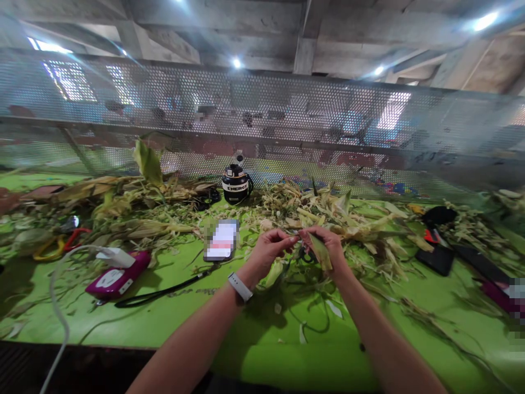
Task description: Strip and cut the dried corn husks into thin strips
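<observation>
My right hand (329, 247) is closed around a strip of pale green corn husk (320, 253), which hangs down across its fingers. My left hand (266, 253), with a light watch band on its wrist, is pinched, thumb to fingers, close to the right fingertips. Whatever sits in that pinch is too small to make out. Beneath the hands, a greenish-yellow piece of husk (274, 273) lies on the green table (283, 355). Dark scissor-like loops (307, 257) show partly behind the right hand.
Heaps of dry corn husk (361, 224) spread along the back. A phone (221, 241), a black "ENERGY" jug (235, 186), a purple power strip (118, 276) with a white cable and a black strap (164, 290) surround the hands. Perforated metal screen (262, 120) stands behind.
</observation>
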`<state>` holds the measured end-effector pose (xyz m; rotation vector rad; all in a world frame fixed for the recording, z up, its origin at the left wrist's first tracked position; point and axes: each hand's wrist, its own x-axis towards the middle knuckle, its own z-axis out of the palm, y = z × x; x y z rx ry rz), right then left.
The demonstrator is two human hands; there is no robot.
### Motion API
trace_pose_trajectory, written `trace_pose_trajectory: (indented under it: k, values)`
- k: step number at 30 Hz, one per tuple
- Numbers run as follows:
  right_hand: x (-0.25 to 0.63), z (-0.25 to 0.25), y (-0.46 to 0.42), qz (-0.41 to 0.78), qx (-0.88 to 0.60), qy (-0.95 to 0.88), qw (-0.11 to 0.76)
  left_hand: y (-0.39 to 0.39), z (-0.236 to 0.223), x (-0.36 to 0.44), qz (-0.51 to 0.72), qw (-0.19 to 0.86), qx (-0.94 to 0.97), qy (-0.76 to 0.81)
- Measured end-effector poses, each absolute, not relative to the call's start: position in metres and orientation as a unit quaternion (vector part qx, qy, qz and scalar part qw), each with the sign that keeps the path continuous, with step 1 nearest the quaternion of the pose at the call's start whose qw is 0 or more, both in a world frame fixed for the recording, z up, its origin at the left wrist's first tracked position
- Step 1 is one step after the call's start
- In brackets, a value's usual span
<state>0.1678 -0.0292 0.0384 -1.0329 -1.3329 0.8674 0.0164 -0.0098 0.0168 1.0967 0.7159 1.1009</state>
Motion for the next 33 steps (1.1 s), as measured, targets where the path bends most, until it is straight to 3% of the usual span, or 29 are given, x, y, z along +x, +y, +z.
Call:
trace_pose_trajectory:
  k: [7,18,26,33]
  values:
    - [0.17,0.044,-0.029,0.387,-0.438,-0.579,0.568,-0.009,0.017,0.015,0.454,0.676,0.487,0.316]
    - [0.166,0.037,-0.033,0.37,-0.437,-0.616,0.541,-0.013,0.018,0.021,0.523,0.661,0.455,0.289]
    - [0.161,0.035,-0.036,0.393,-0.385,-0.64,0.537,-0.015,0.021,0.024,0.538,0.716,0.351,0.272]
    - [0.155,0.025,-0.034,0.266,-0.394,-0.675,0.564,-0.013,0.014,0.027,0.544,0.758,0.27,0.235]
